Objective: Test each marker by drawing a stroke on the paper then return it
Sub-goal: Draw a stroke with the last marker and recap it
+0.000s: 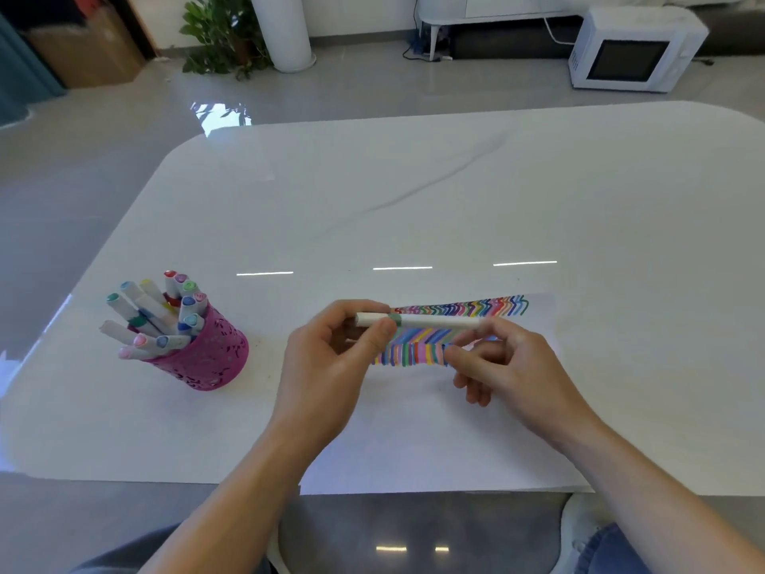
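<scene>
Both hands hold one white marker [434, 322] level, a little above the paper [414, 441]. It lies across the rows of coloured strokes [463, 308] and does not touch them. The left hand [331, 358] has its fingers curled round the left end and the thumb pressed just beside a green band. The right hand [505, 362] pinches the other end with thumb and fingertips, and its other fingers are loosely bent under it.

I judge that the step is the cap, either pulling it off or pushing it on; which of the two I cannot tell, because no tip shows.

To do it well, the two hands should move straight along the line of the marker, without bending it, so the cap does not jam or jump away. The grip on the body should be firm and the grip on the cap short, near the joint. If the cap goes on, it should be pushed until it seats fully. It is better to keep the marker over the paper, so a bare tip cannot stain the white table [372, 200].

The pink pen cup [207, 362] with the other markers [157, 312] stands well apart on the left, and this marker belongs there afterwards.
</scene>
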